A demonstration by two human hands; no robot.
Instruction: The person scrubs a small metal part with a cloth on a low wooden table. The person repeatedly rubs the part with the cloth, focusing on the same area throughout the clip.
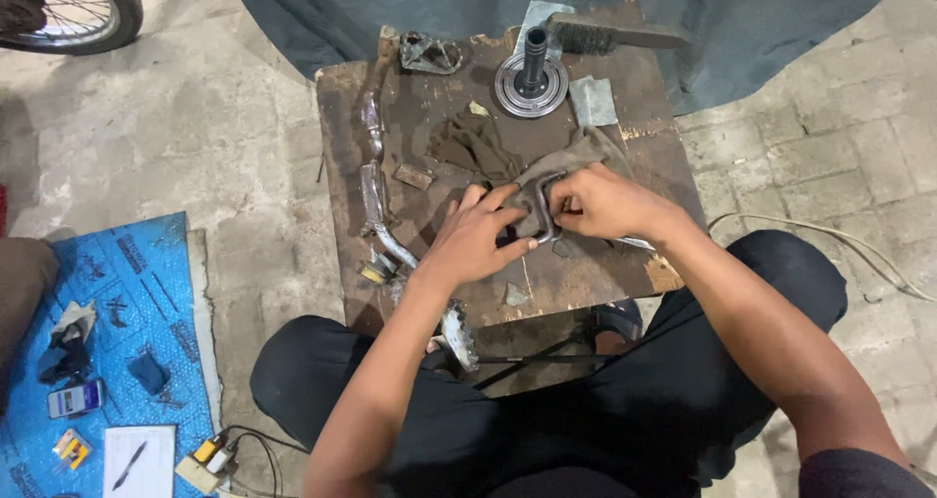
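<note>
**Both hands on a bent metal part and a rag at mid-bench**

At the lower left of the frame a blue printed plastic sheet lies on the paved floor, carrying a small yellow packet, a phone with a lit screen and a white rectangular paper pad with a pen on it. Just right of the pad sits a small yellow-and-white boxy thing with dark cables.

The worn, rust-brown square wooden bench fills the middle of the frame. Its left edge is lined by a long curved metal lever; its top edge is crowded by a round grey steel disc with an upright shaft, a wire brush with a wooden handle and a small metal bracket. Bare board shows along the lower edge and lower right corner, and open paving lies to the right of the bench.

The dark bent metal part, wrapped in a grey-brown cloth rag, lies at mid-bench between the two hands. The left hand curls its fingers around the part's left side, gripping it. The right hand pinches the rag and part from the right, thumb pressed on.
</note>
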